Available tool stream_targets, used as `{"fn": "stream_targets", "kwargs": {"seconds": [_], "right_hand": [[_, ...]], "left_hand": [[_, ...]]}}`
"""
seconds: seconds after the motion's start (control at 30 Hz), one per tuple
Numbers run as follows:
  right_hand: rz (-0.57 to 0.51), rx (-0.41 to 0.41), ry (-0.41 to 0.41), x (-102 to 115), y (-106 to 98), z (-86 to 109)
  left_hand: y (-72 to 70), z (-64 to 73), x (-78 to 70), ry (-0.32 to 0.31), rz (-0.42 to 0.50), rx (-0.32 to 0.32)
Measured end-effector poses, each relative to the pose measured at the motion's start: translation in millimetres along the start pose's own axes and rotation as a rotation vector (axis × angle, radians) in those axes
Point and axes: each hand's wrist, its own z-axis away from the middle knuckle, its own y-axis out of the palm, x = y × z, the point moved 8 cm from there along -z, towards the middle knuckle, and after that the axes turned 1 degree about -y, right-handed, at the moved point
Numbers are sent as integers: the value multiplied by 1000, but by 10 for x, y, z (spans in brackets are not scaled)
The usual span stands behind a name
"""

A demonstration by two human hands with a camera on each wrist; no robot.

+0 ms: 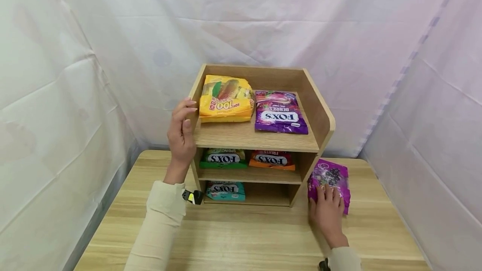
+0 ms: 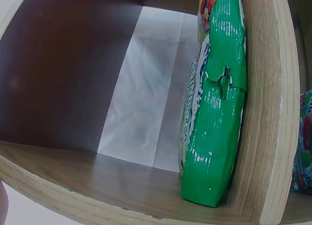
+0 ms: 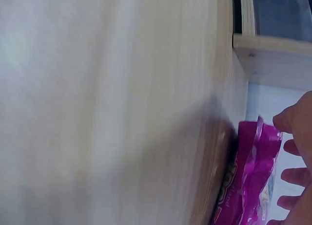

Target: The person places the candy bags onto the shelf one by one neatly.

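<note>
My left hand (image 1: 181,133) rests against the left side panel of a small wooden shelf (image 1: 260,140), fingertips at its upper edge. My right hand (image 1: 328,212) is over a purple candy bag with a grape picture (image 1: 333,175), which lies on the table right of the shelf. In the right wrist view its fingers (image 3: 295,176) are spread beside the purple bag (image 3: 248,181), not curled round it. On the shelf's top lie a yellow candy bag (image 1: 226,99) and a purple berries bag (image 1: 280,112).
The middle tier holds a green bag (image 1: 224,159) and an orange-red bag (image 1: 272,160). A teal bag (image 1: 226,190) sits at the left of the bottom tier. The shelf stands on a wooden table (image 1: 241,237), with white cloth (image 1: 241,20) hanging behind and at both sides.
</note>
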Motion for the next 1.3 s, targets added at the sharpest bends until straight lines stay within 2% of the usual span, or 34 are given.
{"fn": "stream_targets", "kwargs": {"seconds": [0.17,0.23,0.3,0.47,0.53,0.63,0.83,1.3], "right_hand": [[34,109,85,-173,132,-82],[41,132,96,-207,171,-107],[48,149,106,-225,201,-128],[62,179,147,-274,215,-157],[61,188,163,-303,214,-161],[59,203,184,-337,230,-162],[60,231,187,-328,315,-136],[89,226,193,-312,308,-32]], "left_hand": [[6,3,-4,1,2,11],[2,5,-5,2,3,13],[-15,41,69,2,1,10],[-12,54,76,3,-2,7],[5,25,3,-1,-4,9],[13,20,-16,-5,-9,13],[0,11,-16,-4,-9,8],[-8,5,-19,7,7,9]]}}
